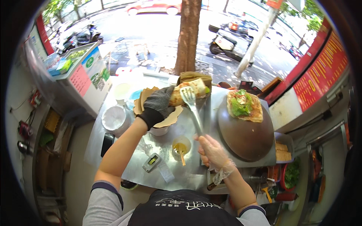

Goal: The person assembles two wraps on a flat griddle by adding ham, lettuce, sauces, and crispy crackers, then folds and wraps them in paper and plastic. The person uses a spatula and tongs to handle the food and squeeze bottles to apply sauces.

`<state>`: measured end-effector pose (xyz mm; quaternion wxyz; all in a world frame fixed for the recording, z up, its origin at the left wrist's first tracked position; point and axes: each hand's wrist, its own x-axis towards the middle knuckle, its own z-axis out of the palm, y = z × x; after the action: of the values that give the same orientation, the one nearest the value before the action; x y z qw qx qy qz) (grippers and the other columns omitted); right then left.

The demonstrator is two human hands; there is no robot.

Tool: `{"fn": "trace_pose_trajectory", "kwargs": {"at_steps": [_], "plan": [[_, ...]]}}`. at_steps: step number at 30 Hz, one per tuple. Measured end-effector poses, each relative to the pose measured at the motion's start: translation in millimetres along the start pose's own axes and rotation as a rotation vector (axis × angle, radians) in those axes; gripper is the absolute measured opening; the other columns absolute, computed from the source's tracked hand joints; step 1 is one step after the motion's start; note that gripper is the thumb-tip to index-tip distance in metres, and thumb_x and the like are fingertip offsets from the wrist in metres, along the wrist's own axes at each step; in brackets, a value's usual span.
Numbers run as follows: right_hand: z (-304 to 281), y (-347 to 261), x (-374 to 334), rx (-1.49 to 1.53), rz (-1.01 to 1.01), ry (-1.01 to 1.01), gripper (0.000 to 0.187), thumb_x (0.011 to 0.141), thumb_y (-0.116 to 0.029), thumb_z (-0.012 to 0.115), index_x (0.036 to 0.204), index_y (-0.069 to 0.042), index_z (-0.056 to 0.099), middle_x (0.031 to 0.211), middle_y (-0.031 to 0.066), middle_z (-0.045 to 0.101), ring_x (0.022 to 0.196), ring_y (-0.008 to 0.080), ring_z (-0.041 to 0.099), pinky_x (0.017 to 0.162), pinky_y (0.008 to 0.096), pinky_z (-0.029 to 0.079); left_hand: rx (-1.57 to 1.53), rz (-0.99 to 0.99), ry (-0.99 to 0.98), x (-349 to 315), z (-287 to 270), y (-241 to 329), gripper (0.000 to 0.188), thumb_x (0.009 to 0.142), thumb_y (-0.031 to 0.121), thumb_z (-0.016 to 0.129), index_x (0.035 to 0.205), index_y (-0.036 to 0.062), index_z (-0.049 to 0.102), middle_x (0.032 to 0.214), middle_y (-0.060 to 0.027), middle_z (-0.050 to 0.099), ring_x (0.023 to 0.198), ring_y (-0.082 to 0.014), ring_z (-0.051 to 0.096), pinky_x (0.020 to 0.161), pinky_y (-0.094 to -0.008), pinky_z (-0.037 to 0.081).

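Observation:
My left hand (158,104), in a dark striped glove, is closed about the left end of a rolled flatbread wrap (200,86) with green leaf showing at its far end. My fingertips there are partly hidden. A clear plastic glove covers my right hand (213,150), which grips the handle of a metal slotted spatula (196,119). The spatula's head lies against the near side of the wrap. Tan paper (169,121) spreads over a white tub beneath my left hand. On the round dark griddle (247,137) at right rests an open flatbread (257,113) topped with lettuce (240,103).
A cup of yellow liquid with a wooden stick (181,147), a small grey device (152,162), a black phone (108,144) and a covered round tub (114,117) stand on the metal counter (132,171). Brown paper bags (194,77) are behind the wrap. Lettuce fills a red basin (292,175) lower right.

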<state>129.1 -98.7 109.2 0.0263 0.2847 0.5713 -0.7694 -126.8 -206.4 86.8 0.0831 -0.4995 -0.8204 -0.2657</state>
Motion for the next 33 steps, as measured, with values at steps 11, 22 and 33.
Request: {"fn": "trace_pose_trajectory", "kwargs": {"at_steps": [11, 22, 33], "plan": [[-23.7, 23.1, -32.0, 0.103, -0.011, 0.161, 0.038, 0.098, -0.041, 0.049, 0.115, -0.007, 0.052, 0.068, -0.0028, 0.042, 0.042, 0.004, 0.036, 0.036, 0.0204, 0.032, 0.013, 0.112, -0.255, 22.6, 27.1, 45.4, 0.088, 0.073, 0.034, 0.076, 0.144, 0.0067, 0.031, 0.14, -0.0197, 0.044, 0.126, -0.0374, 0.043, 0.108, -0.0431, 0.035], [-62.6, 39.8, -52.4, 0.146, -0.045, 0.206, 0.04, 0.097, -0.043, 0.05, 0.114, -0.007, 0.052, 0.069, -0.0029, 0.043, 0.042, 0.0042, 0.037, 0.037, 0.0211, 0.032, -0.146, -0.226, -0.126, -18.6, -0.8, -3.3, 0.088, 0.077, 0.036, 0.075, 0.144, 0.0021, 0.03, 0.139, -0.0212, 0.045, 0.125, -0.035, 0.048, 0.103, -0.0394, 0.04], [-46.8, 59.0, -105.0, 0.337, -0.142, 0.367, 0.037, 0.097, -0.042, 0.05, 0.113, -0.009, 0.053, 0.071, -0.0045, 0.043, 0.042, 0.001, 0.037, 0.036, 0.0176, 0.033, -0.427, -0.008, 0.018, -24.1, 9.1, 53.7, 0.071, 0.081, 0.014, 0.071, 0.143, 0.004, 0.036, 0.133, -0.0193, 0.052, 0.12, -0.0284, 0.052, 0.102, -0.038, 0.04]]}}
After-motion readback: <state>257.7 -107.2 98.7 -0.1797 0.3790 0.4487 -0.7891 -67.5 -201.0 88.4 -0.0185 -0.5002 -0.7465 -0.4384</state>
